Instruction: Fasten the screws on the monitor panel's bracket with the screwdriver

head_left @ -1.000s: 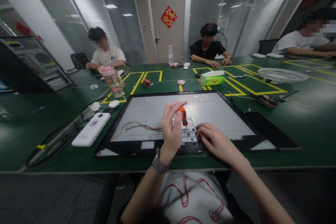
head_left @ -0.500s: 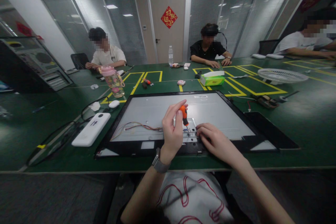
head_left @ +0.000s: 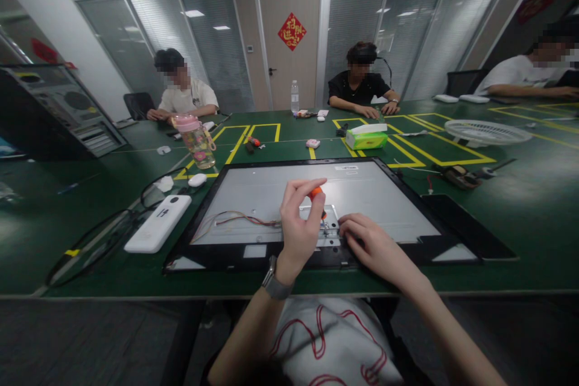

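A large flat display panel (head_left: 253, 187) with a black frame lies back side up at the table's front edge. My left hand (head_left: 299, 217), with a watch on its wrist, grips an orange and black screwdriver (head_left: 316, 192). Its handle is partly hidden by my fingers, and its lower end points down at a small metal plate (head_left: 333, 217) on the panel. Beside that plate rests my right hand (head_left: 365, 238), fingers bent and fingertips at the plate's right edge; whether they hold anything is hidden. Thin coloured wires (head_left: 244, 215) run leftward over the panel from the plate.
Left of the panel lie a white power bank (head_left: 158, 223), black cables (head_left: 90, 241) and a pink-lidded bottle (head_left: 195, 142). A green tissue pack (head_left: 366, 137) stands behind. To the right are a black slab (head_left: 465, 226) and a white round grille (head_left: 486, 131). Several people sit across the table.
My left fingers have turned around the screwdriver handle, the thumb shifting right and covering more of it. My right hand stays almost where it was.
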A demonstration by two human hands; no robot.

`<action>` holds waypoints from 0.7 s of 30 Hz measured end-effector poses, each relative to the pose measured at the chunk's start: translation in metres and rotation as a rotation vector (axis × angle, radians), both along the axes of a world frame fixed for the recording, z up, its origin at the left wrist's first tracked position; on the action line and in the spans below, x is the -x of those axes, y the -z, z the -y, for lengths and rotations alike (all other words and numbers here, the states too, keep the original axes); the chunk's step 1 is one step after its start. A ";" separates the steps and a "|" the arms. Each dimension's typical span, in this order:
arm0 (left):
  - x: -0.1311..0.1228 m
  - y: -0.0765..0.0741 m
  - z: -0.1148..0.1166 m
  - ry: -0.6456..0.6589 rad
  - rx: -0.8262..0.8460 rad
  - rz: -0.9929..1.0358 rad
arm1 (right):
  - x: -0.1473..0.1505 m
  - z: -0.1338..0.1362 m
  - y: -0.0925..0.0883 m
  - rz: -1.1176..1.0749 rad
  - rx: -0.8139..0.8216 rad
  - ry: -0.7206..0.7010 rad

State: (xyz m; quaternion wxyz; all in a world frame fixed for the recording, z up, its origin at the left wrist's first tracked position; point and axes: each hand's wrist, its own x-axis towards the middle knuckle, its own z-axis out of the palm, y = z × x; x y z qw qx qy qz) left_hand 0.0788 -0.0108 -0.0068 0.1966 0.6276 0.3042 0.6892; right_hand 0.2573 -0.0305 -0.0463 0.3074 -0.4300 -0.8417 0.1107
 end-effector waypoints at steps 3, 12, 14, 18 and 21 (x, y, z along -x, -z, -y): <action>0.000 0.000 0.000 -0.014 -0.007 -0.021 | 0.000 0.000 0.000 0.003 0.009 -0.004; 0.000 0.001 -0.001 0.033 0.015 0.008 | -0.001 0.000 0.001 0.012 0.029 -0.001; 0.000 0.001 -0.001 -0.013 -0.015 -0.010 | -0.001 0.000 0.002 0.014 0.035 -0.004; 0.002 0.001 -0.001 0.027 -0.015 -0.005 | -0.001 0.000 0.003 0.013 0.043 -0.007; 0.002 0.001 0.000 0.064 -0.003 0.016 | -0.001 0.000 0.003 0.013 0.048 -0.006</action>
